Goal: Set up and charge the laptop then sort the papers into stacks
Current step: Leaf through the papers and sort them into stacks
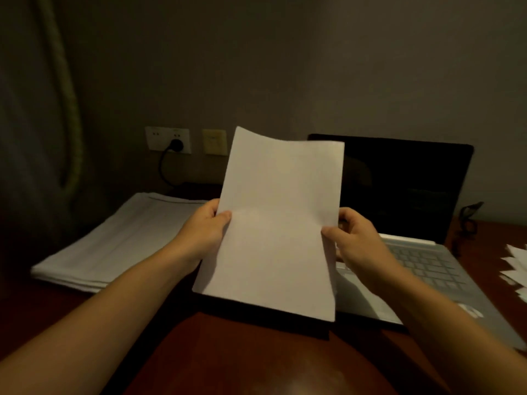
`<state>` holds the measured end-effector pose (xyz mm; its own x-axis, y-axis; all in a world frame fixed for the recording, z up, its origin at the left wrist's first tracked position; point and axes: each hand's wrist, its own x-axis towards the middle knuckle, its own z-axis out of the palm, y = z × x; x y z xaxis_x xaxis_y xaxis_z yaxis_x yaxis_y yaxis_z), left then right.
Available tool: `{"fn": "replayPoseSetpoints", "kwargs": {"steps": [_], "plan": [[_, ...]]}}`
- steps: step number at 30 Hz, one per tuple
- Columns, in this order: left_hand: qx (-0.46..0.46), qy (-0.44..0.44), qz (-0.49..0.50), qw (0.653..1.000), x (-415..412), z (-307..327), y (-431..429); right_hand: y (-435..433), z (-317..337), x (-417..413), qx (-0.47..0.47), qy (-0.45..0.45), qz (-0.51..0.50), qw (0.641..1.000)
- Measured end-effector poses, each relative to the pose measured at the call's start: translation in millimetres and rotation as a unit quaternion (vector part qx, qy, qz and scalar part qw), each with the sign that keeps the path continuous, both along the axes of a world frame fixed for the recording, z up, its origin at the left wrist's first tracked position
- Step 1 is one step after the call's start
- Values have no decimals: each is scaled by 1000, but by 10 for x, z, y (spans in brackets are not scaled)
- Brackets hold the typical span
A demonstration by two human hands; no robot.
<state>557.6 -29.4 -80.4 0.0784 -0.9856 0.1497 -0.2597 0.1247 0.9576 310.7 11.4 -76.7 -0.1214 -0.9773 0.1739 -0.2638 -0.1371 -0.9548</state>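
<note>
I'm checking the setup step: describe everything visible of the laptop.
The laptop stands open on the brown desk, right of centre. Its screen is black and unlit; the keyboard deck looks silver-grey with pale keys. The held paper and right hand hide its left part. No cable into it shows.

Single head-worn wide-angle view, close above the desk (256, 352), forward and slightly down toward the wall (285, 67).

Bare desk (256, 352) in front; laptop (413, 252) and, seemingly, paper stack (108, 246) flank it.
</note>
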Motion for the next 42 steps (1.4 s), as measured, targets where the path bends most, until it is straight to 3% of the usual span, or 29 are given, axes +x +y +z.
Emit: {"fn": "replayPoseSetpoints", "kwargs": {"steps": [6,11,16,23,26,29,34,42], "plan": [[76,-7,112,991,800,108,-57,-318,-12,722,78,-11,33,996],[130,-121,127,976,1433,123,-97,-481,-91,1297,136,-46,86,986],[131,-161,181,961,1897,95,-211,-644,-221,1711,160,-104,101,976],[124,-234,223,938,2361,-16,-477,-920,-326,2159,174,-93,121,973],[134,-292,229,919,2508,-159,-555,-1003,-414,2299,133,-2,113,985],[127,-335,221,907,2545,-260,-594,-1072,-516,2359,45,143,102,983],[109,-374,200,899,2485,-286,-630,-1100,-564,2368,-55,363,123,922],[52,-468,182,863,2040,-183,-507,-905,-385,1907,-109,512,82,848]]}}
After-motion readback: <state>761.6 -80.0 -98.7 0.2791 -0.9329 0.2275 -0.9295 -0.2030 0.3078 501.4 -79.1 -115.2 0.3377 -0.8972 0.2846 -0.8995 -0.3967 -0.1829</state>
